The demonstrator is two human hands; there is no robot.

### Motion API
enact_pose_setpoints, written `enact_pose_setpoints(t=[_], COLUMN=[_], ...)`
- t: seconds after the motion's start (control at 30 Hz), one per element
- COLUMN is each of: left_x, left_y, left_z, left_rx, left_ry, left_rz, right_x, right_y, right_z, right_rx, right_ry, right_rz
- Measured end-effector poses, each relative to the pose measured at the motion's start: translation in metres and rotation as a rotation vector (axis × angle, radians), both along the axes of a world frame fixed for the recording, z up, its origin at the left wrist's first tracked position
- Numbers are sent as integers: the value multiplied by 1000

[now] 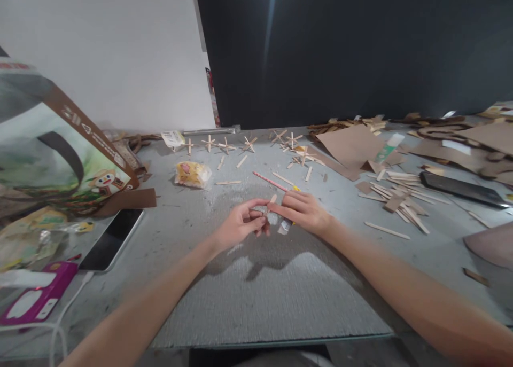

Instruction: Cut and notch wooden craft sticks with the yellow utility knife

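My left hand is closed above the middle of the table, pinching a short wooden craft stick between thumb and fingers. Beside it, my right hand is curled around a small yellow and silver tube; most of the tube is hidden by the hand. The right index finger reaches across to the craft stick. A pink patterned pencil-like stick lies just beyond the right hand. Behind the hands stand several star shapes of crossed craft sticks, with loose craft sticks lying before them.
A yellow packet lies at back left. At left are a phone, a purple device with a white cable, and a printed bag. At right are a stick pile, a glue stick, cardboard and a dark phone.
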State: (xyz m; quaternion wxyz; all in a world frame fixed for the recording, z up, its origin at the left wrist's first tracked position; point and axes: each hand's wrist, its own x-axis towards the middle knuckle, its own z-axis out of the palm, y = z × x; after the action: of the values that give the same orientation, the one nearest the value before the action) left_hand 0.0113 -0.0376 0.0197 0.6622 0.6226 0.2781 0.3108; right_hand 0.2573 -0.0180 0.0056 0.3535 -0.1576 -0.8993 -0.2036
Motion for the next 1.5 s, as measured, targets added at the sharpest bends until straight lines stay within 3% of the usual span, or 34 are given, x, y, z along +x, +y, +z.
enact_pose_setpoints(t=[0.5,1.07,1.17,1.37,1.5], left_x=[4,0,3,8,7], left_y=[-7,-5,-3,5,5], left_z=[4,4,0,-11,-11], left_rx=[-238,-150,-177,-120,-86], left_ry=[-91,-14,-80,-145,-105], left_rz=[15,-46,-6,247,254], right_x=[-4,-7,-8,-13,-16], right_y=[-8,-12,-10,-8,-6], right_z=[7,13,14,11,4], right_rx=[90,87,15,-190,-172], right_ry=[47,20,31,127,49], right_rz=[45,37,13,-37,-116])
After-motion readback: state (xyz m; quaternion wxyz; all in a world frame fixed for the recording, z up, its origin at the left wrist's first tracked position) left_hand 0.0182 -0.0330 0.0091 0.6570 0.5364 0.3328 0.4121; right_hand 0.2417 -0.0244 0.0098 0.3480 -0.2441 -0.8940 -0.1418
